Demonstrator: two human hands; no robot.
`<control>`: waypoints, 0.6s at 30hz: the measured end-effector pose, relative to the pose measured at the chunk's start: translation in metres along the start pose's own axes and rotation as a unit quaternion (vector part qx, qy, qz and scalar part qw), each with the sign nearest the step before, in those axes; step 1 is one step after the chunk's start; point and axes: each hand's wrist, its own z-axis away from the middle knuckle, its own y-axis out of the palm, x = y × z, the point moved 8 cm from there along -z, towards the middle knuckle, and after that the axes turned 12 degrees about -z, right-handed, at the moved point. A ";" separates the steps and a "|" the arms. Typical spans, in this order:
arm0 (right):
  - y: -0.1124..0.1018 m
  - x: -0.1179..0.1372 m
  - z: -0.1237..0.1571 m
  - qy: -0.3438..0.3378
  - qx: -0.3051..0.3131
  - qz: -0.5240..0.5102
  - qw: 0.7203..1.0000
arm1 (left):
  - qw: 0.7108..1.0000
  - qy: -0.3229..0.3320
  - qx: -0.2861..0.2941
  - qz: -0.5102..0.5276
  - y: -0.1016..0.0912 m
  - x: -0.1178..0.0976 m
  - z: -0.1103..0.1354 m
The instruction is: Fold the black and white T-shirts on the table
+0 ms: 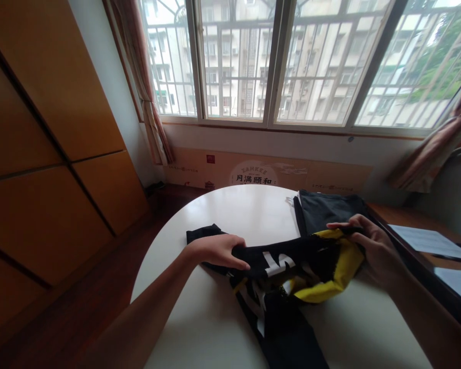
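Black fabric with white lettering and a yellow panel, that's the garment (276,271) spread across the white round table (200,318), and both hands are on it. Left hand (218,250) lies over the garment's left end, fingers curled down around a fold of the black cloth and pinching it against the tabletop. Right hand (369,246) is at the far right end, fingers closed around the bunched yellow section, thumb on top, lifting it just off the surface. Between the two hands the cloth runs in a rumpled band, and a long black part trails off toward the near edge of the table.

Just behind the right hand sits a dark folded garment (330,210), flat on the table, touching or nearly touching the yellow bunch; I can't tell which. To the right, past the table's rim, a dark desk (418,256) carries sheets of paper (426,240). Wooden cabinet panels (49,154) fill the left side. Ahead, a wide barred window (276,61) shows apartment blocks, curtains (149,102) are gathered at both ends, and a printed cardboard panel (261,174) leans along the wall beneath the sill.
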 end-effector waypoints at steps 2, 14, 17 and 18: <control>-0.005 0.004 -0.003 -0.028 -0.007 0.049 0.998 | 0.999 -0.011 -0.023 -0.037 -0.004 0.002 0.000; -0.034 -0.006 -0.026 -0.096 -0.055 0.297 0.949 | 0.956 -0.055 -0.266 -0.111 -0.040 0.028 0.004; -0.032 -0.018 -0.031 -0.028 0.004 0.335 0.942 | 0.971 -0.096 -0.161 -0.149 -0.031 0.049 0.010; -0.032 -0.022 -0.032 -0.009 0.021 0.351 0.936 | 0.968 -0.117 -0.143 -0.168 -0.032 0.056 0.013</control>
